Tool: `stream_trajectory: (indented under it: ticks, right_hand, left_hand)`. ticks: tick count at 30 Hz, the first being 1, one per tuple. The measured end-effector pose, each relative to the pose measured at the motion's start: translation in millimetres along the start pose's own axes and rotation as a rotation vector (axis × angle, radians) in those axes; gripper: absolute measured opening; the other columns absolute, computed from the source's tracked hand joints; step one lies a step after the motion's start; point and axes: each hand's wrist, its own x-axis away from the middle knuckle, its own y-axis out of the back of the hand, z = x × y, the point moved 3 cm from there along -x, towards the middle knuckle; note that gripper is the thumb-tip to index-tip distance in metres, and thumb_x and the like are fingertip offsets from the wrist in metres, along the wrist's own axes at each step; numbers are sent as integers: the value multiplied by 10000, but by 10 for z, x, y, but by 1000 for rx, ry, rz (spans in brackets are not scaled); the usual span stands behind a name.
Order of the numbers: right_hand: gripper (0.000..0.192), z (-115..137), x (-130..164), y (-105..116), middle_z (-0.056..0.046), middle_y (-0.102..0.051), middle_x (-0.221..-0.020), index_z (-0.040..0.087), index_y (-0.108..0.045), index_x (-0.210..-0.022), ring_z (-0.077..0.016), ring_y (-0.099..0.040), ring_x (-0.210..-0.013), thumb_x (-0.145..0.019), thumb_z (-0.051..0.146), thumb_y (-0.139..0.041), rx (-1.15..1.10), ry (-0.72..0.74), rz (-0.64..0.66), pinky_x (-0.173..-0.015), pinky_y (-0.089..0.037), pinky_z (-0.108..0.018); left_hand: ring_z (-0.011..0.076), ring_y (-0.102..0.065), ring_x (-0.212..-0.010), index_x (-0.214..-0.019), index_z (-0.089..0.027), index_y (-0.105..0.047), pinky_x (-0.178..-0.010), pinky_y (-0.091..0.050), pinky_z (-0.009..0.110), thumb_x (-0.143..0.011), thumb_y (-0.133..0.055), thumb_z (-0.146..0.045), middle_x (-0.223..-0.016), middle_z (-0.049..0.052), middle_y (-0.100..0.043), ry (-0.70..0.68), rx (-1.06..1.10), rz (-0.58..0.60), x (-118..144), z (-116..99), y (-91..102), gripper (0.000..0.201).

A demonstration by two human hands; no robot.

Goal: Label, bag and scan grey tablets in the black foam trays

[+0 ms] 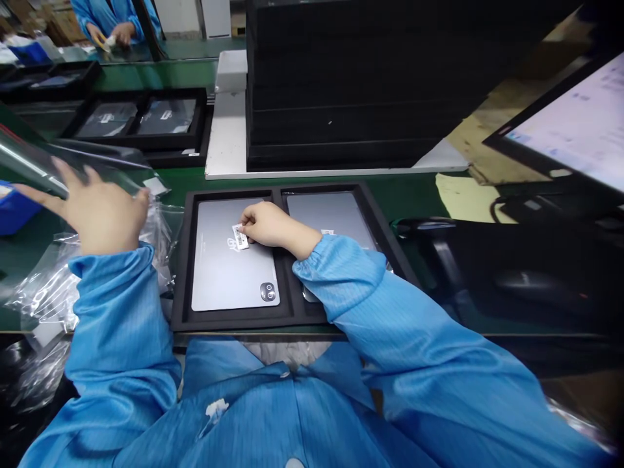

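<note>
Right hand (266, 225) curled over small white barcode label (240, 236), fingertips pinching its edge and pressing it flat against back of left grey tablet (229, 260); grip nearly closed, holding nothing but the label. Tablet lying camera-side up in left pocket of black foam tray (181, 260), likely so the back stays exposed for labelling while the foam keeps it from sliding. Second grey tablet (331, 218) in right pocket, partly hidden under right sleeve. Left hand (100, 211) spread wide, fingers open, resting on clear plastic bags (43, 286) heaped at left of tray; appears to touch a sheet of film (29, 166) stretching toward upper left, but motion blur there, so cannot tell whether anything is actually gripped. Green bench (414, 195) under tray. Tall stack of black trays (351, 84) just behind, blocking view beyond. Another loaded tray (139, 117) further back left. Monitor (570, 123) at right edge, dark cables near it. Co-worker's hands (114, 32) in blue sleeves at far top left, well apart.
</note>
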Motion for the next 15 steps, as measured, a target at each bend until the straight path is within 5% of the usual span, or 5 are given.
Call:
stream_trajectory:
  ticks: [2,4,7,10,15]
  right_hand:
    - [70,10,10,6,-45,-755,-786,149,-766,-926,-172,-701,-776,-936,180,-704,-2,1,4,-752,-481,-258]
    - [74,18,17,14,-45,-756,-788,148,-768,-934,-172,-702,-778,-937,176,-700,1,-1,1,-759,-481,-258]
    - [71,19,18,16,-45,-758,-796,151,-771,-933,-175,-707,-788,-930,167,-702,0,-3,-1,-770,-484,-259]
    - [53,16,11,14,-45,-759,-804,157,-767,-914,-175,-707,-789,-922,169,-715,-10,-2,-5,-761,-484,-256]
    - [47,11,4,10,-46,-759,-802,153,-760,-905,-170,-703,-781,-922,168,-719,-3,-4,-2,-741,-478,-250]
  left_hand:
    - [373,-120,-1609,-1283,-46,-676,-1207,70,769,-970,-375,-699,-1500,269,-525,-64,-144,263,-38,20,-180,783]
    - [377,-109,-1610,-1273,0,-672,-1205,83,763,-975,-334,-699,-1506,306,-499,-54,-172,319,-76,42,-259,831]
    - [410,-27,-1610,-1505,143,-381,-1207,48,767,-981,-385,-560,-1644,358,-209,1,6,65,-72,-10,-150,877]
    - [462,-13,-1594,-1609,128,-90,-1236,10,728,-951,-461,-483,-1686,337,-26,169,215,-241,19,-62,50,972]
    - [378,25,-1611,-1631,94,-73,-1306,88,500,-1015,-265,-598,-1720,249,-34,429,365,-354,65,-7,174,946]
